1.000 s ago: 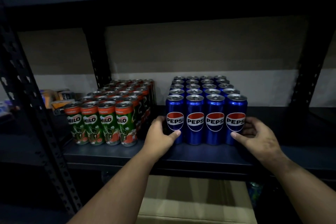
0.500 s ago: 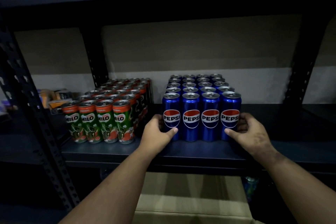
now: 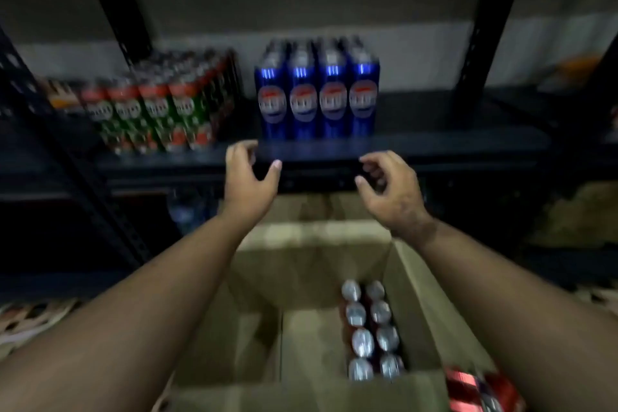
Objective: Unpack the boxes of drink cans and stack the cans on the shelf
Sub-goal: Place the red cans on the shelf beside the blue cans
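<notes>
A block of blue Pepsi cans (image 3: 317,100) stands on the dark shelf (image 3: 434,144), with a block of green and orange Milo cans (image 3: 157,110) to its left. My left hand (image 3: 249,174) and my right hand (image 3: 389,187) hover in front of the shelf's edge, below the blue cans, fingers spread and curled, holding nothing. Below them an open cardboard box (image 3: 301,278) holds two rows of silver-topped cans (image 3: 369,328) along its right side. The picture is blurred by motion.
Black perforated uprights (image 3: 485,27) frame the shelf bay. A red can pack (image 3: 481,391) lies at the box's lower right. Packaged goods (image 3: 30,318) sit on the floor at the left. A brownish bundle (image 3: 568,221) lies low at the right.
Both hands have let go of the Pepsi block and pulled back off the shelf. The view has tipped downward, bringing the open box of cans into sight.
</notes>
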